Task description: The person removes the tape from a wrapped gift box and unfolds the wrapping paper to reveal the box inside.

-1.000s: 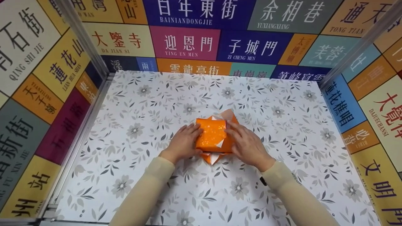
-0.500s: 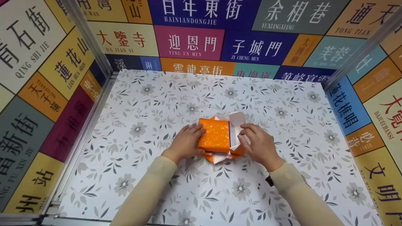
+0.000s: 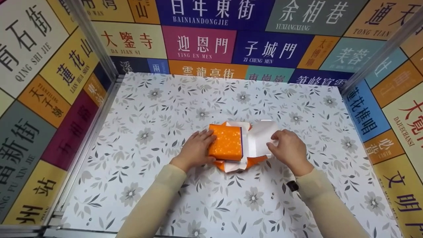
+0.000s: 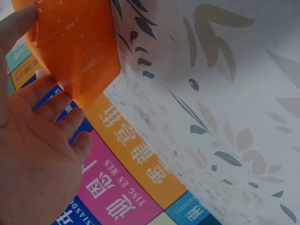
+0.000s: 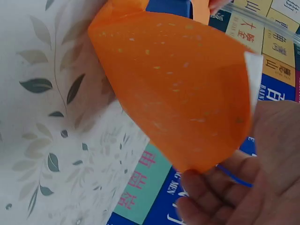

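Note:
In the head view a small box point(image 3: 225, 142) sits mid-table, partly covered in gold-flecked orange wrapping paper. My left hand point(image 3: 195, 147) holds its left side, fingers toward the far corner and thumb toward the near one. The left wrist view has the left hand point(image 4: 44, 136) against the orange paper point(image 4: 79, 51). With bent fingers and thumb, my right hand point(image 3: 288, 148) pinches the edge of the loose wrapping paper point(image 3: 262, 138), which is folded out rightward, white inside up. From the right wrist, the right hand point(image 5: 234, 187) grips the orange flap point(image 5: 183, 89); a dark blue box side point(image 5: 169, 6) shows behind.
A white tabletop point(image 3: 145, 112) with grey flowers and leaves lies under everything. Printed panels with Chinese lettering point(image 3: 201, 44) wall it at the back and sides. Metal rails point(image 3: 94, 36) run along the corners. Creased white paper ends point(image 3: 233, 166) stick out beside the box.
My right hand has moved rightward from the box's right edge, pulling the paper flap open and baring its white inside. My left hand stays at the box's left side.

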A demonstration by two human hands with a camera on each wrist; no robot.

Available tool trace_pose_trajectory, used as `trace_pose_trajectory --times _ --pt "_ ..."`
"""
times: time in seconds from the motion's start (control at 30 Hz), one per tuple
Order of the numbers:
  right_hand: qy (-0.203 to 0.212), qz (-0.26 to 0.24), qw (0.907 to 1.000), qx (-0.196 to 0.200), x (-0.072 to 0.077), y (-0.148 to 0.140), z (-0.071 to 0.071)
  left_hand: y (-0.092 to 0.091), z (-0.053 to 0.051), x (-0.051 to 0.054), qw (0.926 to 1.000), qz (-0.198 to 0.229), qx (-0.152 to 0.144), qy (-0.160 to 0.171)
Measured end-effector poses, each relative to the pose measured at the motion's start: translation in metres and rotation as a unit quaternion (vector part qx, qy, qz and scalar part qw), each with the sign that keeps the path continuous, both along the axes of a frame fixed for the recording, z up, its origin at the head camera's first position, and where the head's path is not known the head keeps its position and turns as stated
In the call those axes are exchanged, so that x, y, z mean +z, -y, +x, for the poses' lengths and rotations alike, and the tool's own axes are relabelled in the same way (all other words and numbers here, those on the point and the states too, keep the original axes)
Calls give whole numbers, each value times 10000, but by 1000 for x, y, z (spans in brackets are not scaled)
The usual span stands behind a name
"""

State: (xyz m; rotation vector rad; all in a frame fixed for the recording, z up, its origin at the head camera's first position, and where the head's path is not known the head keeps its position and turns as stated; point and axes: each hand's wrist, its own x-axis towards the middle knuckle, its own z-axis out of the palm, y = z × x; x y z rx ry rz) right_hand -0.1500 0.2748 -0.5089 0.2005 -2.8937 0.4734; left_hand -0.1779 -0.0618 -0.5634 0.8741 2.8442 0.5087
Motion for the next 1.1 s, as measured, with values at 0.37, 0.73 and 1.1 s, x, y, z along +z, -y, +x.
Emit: trace_pose_trajectory --times 0.37,0.73,1.1 --pt "1056 1297 9839 630 -14 -11 9 1 1 0 10000 21 29 35" --pt "2226 1127 9672 489 -47 1 13 -1 0 0 9999 -74 28 82" --pt "2807 677 9566 399 -62 -1 14 1 -1 1 9999 -96 46 131"
